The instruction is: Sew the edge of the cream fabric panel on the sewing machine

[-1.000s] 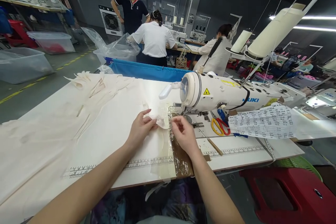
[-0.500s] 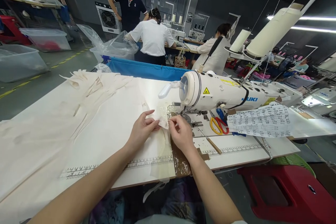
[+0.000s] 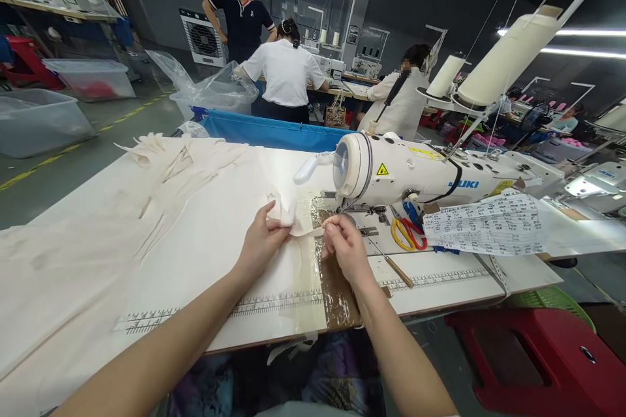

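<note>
My left hand (image 3: 267, 234) pinches a small cream fabric piece (image 3: 287, 212) just left of the sewing machine (image 3: 391, 169). A narrow strip of the same fabric stretches from it to my right hand (image 3: 345, 244), whose thumb and fingertips are closed on the strip's end. Both hands are in front of the machine's needle area, over a taped patch (image 3: 337, 293) of the white table. Farther left lies a pile of cream fabric pieces (image 3: 180, 169), spread over the tabletop.
Right of my right hand lie yellow-and-red-handled scissors (image 3: 403, 234), a wooden-handled awl (image 3: 398, 272) and a handwritten paper sheet (image 3: 484, 225). Thread cones (image 3: 506, 58) stand above the machine. A red stool (image 3: 542, 352) is at the lower right. Several people are beyond the blue cloth (image 3: 274, 130).
My right hand has moved slightly right, away from the left, drawing the narrow strip out between them. The fabric at my left hand has folded upward.
</note>
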Tool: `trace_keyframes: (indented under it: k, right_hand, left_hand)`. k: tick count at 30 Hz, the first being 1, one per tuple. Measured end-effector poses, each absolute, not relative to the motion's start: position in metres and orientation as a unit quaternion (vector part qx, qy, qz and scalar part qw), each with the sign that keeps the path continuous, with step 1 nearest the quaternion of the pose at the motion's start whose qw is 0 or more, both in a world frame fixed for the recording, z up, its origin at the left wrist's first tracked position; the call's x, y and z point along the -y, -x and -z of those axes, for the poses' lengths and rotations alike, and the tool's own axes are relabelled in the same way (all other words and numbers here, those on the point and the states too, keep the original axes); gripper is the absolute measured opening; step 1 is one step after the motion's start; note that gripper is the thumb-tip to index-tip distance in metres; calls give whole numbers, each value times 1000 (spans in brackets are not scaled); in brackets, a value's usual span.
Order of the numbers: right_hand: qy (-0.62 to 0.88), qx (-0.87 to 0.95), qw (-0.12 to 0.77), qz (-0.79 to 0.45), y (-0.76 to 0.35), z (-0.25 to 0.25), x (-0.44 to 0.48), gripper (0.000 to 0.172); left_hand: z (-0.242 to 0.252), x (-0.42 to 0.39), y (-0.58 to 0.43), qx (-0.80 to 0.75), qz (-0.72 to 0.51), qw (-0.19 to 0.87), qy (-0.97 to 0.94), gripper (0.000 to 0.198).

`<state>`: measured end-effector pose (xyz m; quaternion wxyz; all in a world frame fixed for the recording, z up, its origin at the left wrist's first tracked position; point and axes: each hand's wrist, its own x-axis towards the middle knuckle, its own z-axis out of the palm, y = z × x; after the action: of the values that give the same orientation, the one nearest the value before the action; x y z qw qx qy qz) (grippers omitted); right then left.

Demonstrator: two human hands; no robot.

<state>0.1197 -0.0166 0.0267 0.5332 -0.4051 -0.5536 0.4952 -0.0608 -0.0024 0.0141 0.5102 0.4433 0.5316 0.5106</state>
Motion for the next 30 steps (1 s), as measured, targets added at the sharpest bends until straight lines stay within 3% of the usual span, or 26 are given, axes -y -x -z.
trace_keyframes:
  k: [2,6,8,14,20,25,30]
  right_hand:
    - [379,520,550,-532,-129,-36,24,21]
    - [280,481,586,-588,-135,-58,46,19]
    - [248,501,591,-581,-131,-66,56,16]
    - [254,614,588,-460,-120,-71,68,12]
    - [137,559,559,-596,-131,-62,82,11]
    - [188,558,716,-375,-165,-76,93,15]
    - [198,549,809,-75,-205,-104,106,13]
  left_hand:
    - [-13,-3,64,-550,-510,517,-412,89]
    - [-9,-7,65,-531,-505,535,-420,46]
    - [-8,-6,65,-523,-498,536,-437,34]
    - [-22,3,67,-438,-425,636,-472,31]
    - [-27,-7,87,-428,-369,658,-498,52]
    - [-22,-19,109,-423,-287,683,-521,52]
    - [-23,-21,110,-490,-342,656,-461,49]
